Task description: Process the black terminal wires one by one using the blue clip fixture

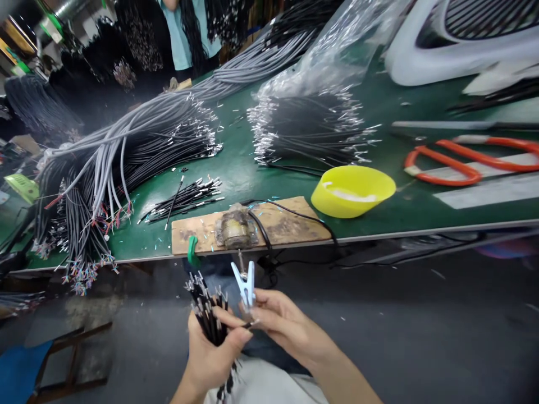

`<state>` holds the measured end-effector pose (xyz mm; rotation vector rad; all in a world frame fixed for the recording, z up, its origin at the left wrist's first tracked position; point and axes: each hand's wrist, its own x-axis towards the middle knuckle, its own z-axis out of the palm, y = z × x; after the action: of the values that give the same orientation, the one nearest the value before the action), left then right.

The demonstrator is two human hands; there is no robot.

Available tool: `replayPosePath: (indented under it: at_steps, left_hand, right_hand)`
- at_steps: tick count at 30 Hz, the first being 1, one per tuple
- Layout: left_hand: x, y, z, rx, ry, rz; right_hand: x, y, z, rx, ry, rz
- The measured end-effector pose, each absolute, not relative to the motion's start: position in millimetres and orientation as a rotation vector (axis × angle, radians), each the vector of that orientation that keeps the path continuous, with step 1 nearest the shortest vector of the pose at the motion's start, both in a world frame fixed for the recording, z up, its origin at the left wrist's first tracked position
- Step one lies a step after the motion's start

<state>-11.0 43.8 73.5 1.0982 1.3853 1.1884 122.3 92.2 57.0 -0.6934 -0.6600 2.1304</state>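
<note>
My left hand is closed around a bundle of short black cables with bare, silvery wire ends pointing up. Between its thumb and forefinger one cable sticks out to the right. A pale blue clothespin hangs at the metal shaft of a small motor, its two handles spread toward the motor. Around the clothespin's lower end close the fingers of my right hand. The tip of the single cable lies beside my right thumb; whether the clothespin grips its wires is hidden.
The motor sits on a wooden board at the edge of the green table. A yellow bowl, orange-handled scissors, cut black cables and grey cables lie there. A person stands behind.
</note>
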Motion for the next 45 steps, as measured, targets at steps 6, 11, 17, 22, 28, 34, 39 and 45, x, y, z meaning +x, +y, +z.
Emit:
replayPosePath:
  at_steps: [6,11,17,22,28,34,39,45]
  left_hand:
    - [-6.5,48.0,69.0,1.069,1.462,1.329]
    - [-3.5,54.5,73.5,1.118,1.411,1.307]
    - [-0.7,57.5,70.7,1.12,1.406,1.231]
    - [-3.8,56.6,63.8,1.094,1.447,1.169]
    - [-6.4,52.3,60.8,1.091,1.485,1.188]
    - [-6.5,43.6,58.7,0.988,1.498,1.09]
    - [-2.1,34.8,56.7,0.729,1.566,1.059]
    - [-5.4,29.7,43.9,0.688,1.522,1.086]
  right_hand:
    - [112.6,113.0,59.9,-0.743,-0.583,1.941]
    - [102.9,116.1,59.3,-0.66,-0.444,2.003]
    - [101.4,111.6,57.7,-0.678,-0.339,2.013]
    - [98.8,106.6,47.2,-0.679,-0.273,2.043]
    - [103.0,97.9,24.4,-0.799,-0.306,1.963]
    - [112.8,76.9,19.5,-0.801,-0.651,1.879]
    - [114.7,68.1,13.9,-0.887,-0.831,1.772]
    - [114.1,74.6,18.1,-0.915,-1.15,1.638]
